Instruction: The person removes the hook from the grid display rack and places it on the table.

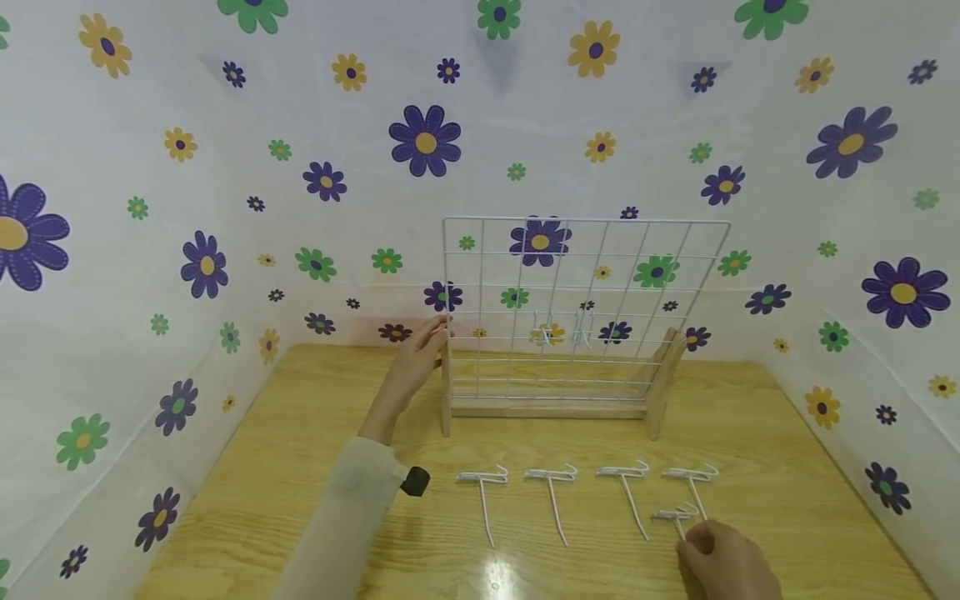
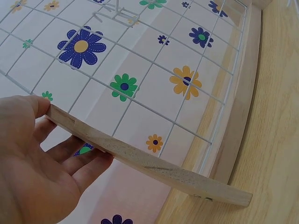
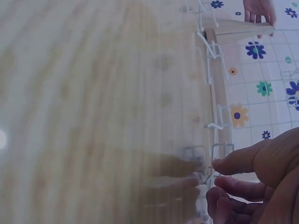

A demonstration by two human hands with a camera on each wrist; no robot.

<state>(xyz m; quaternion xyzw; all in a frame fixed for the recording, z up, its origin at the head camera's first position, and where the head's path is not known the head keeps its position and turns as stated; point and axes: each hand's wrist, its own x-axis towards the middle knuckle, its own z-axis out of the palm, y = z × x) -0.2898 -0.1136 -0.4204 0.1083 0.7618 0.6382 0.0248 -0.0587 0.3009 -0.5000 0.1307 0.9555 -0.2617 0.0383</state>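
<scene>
A white wire grid stands in a wooden frame [image 1: 547,412] on the table. My left hand [image 1: 412,362] grips the frame's left upright [image 2: 140,157], thumb on the near face and fingers around behind it. Two white wire hooks [image 1: 546,332] hang on the grid's lower middle. At the front right, my right hand [image 1: 727,562] pinches the prong of a white wire hook [image 1: 675,514] between thumb and forefinger. That hook overlaps the rightmost hook [image 1: 692,475] of a row in the head view. In the right wrist view its lower part is partly hidden by the fingers.
Several like hooks [image 1: 483,477] lie in a spaced row in front of the frame, prongs toward me. Flower-printed white sheeting [image 1: 352,125] walls in the wood-grain table [image 1: 315,400] at the back and both sides. A small black piece [image 1: 416,481] sits at the left sleeve.
</scene>
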